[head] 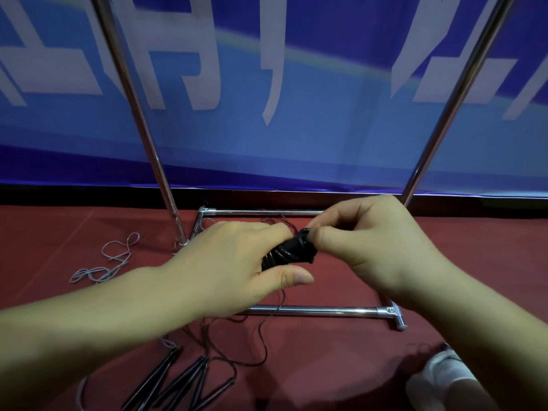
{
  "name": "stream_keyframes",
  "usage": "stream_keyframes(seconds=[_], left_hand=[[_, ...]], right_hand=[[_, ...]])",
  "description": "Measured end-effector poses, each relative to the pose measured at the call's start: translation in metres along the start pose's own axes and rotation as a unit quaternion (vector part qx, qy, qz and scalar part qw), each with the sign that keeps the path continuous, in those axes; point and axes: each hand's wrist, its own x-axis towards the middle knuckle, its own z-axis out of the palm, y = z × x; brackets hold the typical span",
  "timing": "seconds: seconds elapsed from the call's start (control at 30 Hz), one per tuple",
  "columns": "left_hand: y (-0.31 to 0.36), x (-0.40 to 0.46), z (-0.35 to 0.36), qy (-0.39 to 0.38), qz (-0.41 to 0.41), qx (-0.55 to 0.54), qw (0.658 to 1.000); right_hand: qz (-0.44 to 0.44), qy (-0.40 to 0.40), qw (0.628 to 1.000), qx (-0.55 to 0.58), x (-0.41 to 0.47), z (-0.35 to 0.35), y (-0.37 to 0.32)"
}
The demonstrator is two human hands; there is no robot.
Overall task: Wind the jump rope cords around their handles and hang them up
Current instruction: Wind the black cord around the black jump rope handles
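My left hand (237, 262) grips a pair of black jump rope handles (286, 253) with black cord coiled round them, held above the red floor. At the bundle's right end, my right hand (370, 241) pinches the cord between thumb and fingertips. A thin dark cord (264, 336) hangs from the bundle down to the floor. Several other black handles (184, 381) lie on the floor at the bottom left. A grey cord (115, 259) lies looped on the floor to the left.
A chrome rack stands in front of me: two slanted uprights (148, 137), (444, 120) and a floor frame with a near bar (320, 310). Behind it hangs a blue banner (311, 114). A white shoe (444, 378) is at the bottom right.
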Motion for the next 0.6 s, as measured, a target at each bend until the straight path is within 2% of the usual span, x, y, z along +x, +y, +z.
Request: stream_keyframes(seconds=[0.13, 0.27, 0.37, 0.43, 0.5, 0.53, 0.6], left_hand=[[-0.003, 0.004, 0.001, 0.043, 0.059, 0.091, 0.993], [-0.006, 0.004, -0.001, 0.057, 0.131, 0.183, 0.973], [-0.001, 0.001, -0.001, 0.074, 0.115, 0.189, 0.972], [0.009, -0.002, -0.003, 0.061, 0.050, 0.130, 0.988], [0.012, -0.002, -0.004, 0.003, -0.047, 0.018, 0.999], [0.012, -0.001, -0.004, -0.044, -0.091, -0.056, 0.993], [0.011, 0.002, -0.006, -0.116, -0.152, -0.240, 0.952]], right_hand=[[-0.016, 0.045, 0.998, 0.030, -0.004, 0.001, 0.002], [0.006, 0.034, 0.999, 0.016, -0.005, 0.000, 0.003], [0.056, 0.019, 0.997, 0.054, -0.003, -0.001, 0.008], [0.096, 0.008, 0.986, 0.135, -0.002, 0.000, 0.008], [0.116, -0.022, 0.968, 0.220, -0.001, 0.000, 0.006], [0.118, -0.037, 0.962, 0.243, -0.001, 0.000, 0.005], [0.114, -0.060, 0.957, 0.260, -0.001, 0.000, 0.005]])
